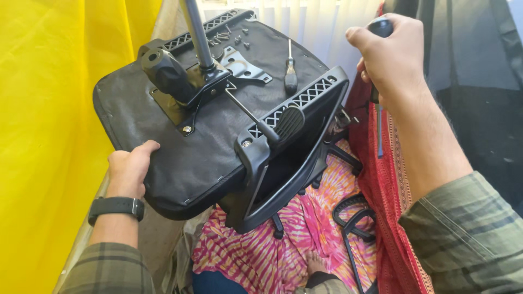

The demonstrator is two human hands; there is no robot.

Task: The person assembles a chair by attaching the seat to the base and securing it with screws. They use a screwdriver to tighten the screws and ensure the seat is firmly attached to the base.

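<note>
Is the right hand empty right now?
No, the right hand is closed around the dark handle of a screwdriver whose shaft hangs down beside the upturned chair seat, while a second screwdriver lies on the seat.

No packages, labels, signs or screens are to be seen anywhere in the head view.

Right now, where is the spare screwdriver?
In the head view the spare screwdriver lies on the upturned chair seat, right of the metal plate and behind the armrest.
</note>
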